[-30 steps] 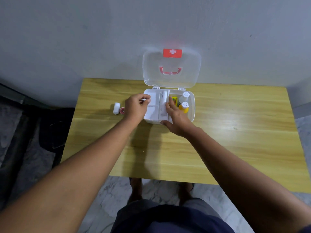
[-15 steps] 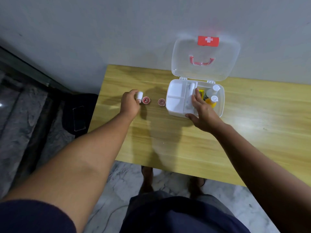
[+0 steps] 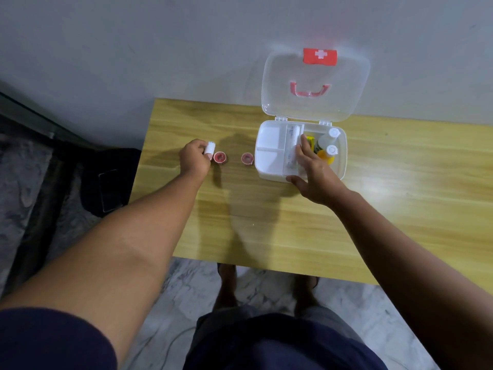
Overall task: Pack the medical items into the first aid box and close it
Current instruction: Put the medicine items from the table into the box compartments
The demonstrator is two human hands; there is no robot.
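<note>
Packing is running partway: a pale white-capped bottle (image 3: 326, 140) and an orange white-capped bottle (image 3: 328, 154) are standing in the right compartment of the open white plastic first aid box (image 3: 269, 161), its clear lid (image 3: 316, 108) upright. A small red-centred tape roll (image 3: 247, 158) and its twin (image 3: 220, 157) are waiting on the wooden table (image 3: 400, 196) (left compartments bare). Your left hand (image 3: 194, 158), at the box a second ago, is now gripping a small white bandage roll (image 3: 209, 148) beside the twin; your right hand (image 3: 312, 166) is still lying flat-fingered on the box.
</note>
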